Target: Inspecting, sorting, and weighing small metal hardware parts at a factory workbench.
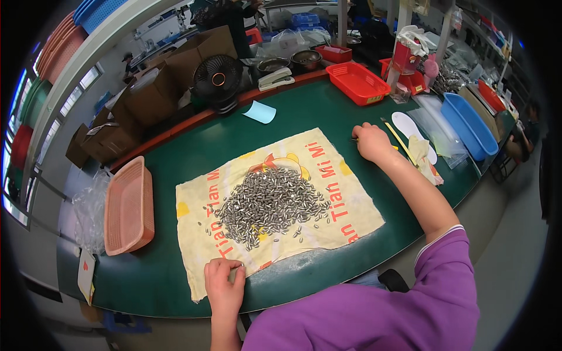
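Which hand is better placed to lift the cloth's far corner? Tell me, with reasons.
Right. The right hand already grips the yellow cloth at its far right corner, while the left hand pinches the near left edge, with the pile of small metal pieces between them.

Cloth and metal pieces at the middle of the desk

A cloth [281,205] lies spread on the desk [175,281], with a heap of small metal pieces [269,207] on its middle. The left hand [224,279] grips the cloth's near edge; the right hand [370,140] rests at its far right corner. A basket [129,205] sits left of the cloth, a fan [218,79] stands behind it, and a tray [468,126] lies at the far right.
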Demonstrator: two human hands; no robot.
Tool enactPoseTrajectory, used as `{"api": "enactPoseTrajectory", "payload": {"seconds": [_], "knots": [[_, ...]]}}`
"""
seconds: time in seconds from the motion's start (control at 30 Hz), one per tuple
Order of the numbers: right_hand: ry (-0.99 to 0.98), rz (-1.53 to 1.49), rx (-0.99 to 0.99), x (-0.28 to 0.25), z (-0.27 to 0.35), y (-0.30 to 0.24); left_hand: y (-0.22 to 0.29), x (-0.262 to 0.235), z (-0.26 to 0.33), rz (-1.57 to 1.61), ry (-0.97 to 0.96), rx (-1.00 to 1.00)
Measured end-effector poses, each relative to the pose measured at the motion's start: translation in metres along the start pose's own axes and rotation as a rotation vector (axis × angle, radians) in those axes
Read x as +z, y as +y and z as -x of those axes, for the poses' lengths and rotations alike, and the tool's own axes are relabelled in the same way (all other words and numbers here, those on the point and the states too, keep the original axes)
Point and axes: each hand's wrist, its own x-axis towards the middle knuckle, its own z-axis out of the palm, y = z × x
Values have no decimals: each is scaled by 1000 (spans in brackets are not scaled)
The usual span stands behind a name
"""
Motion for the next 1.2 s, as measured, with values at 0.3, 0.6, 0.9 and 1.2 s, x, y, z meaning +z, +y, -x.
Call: {"api": "enactPoseTrajectory", "payload": {"seconds": [0.3, 0.6, 0.9, 1.2], "knots": [[-42, -290, -424, 44, -115, -156, -4, 2, 2, 53, 40, -1], [414, -920, -378, 22, -134, -136, -11, 3, 2, 230, 205, -54], [-150, -1725, -232, -70, 37, -74, -9, 1, 2, 287, 258, 89], [-396, -1794, -290, -63, 175, -85, 50, -13, -16, 697, -156, 156]]}}
